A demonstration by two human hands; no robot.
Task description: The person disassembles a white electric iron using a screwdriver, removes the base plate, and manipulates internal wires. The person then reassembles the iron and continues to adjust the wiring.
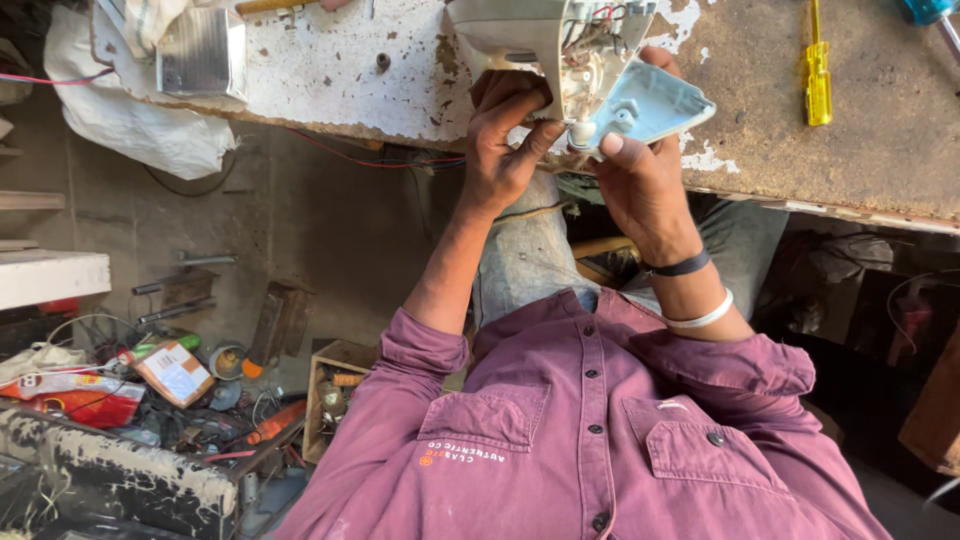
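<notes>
Appliance housing (560, 45): white plastic body, opened, with red and dark wires showing inside; held at the near edge of the tabletop (880, 130), between both hands.
Base plate (650, 105): pale blue panel, tilted away from the housing on the right side, resting against the right hand's fingers.
Left hand (500, 140): closed on the lower left of the housing, thumb pressed toward a small white round part at the bottom of the housing.
Right hand (640, 175): gripping the blue base plate from below, thumb tip just beside the same white part; a dark band and a white band sit on this wrist.
Position of hands: thumbs nearly touching, directly under the housing.
Yellow screwdriver (818, 75): lying on the tabletop, well apart to the right of the hands.
Metal box (203, 55): on the tabletop, far left.
Floor (330, 230): scattered tools and a small wooden box of parts at lower left.
</notes>
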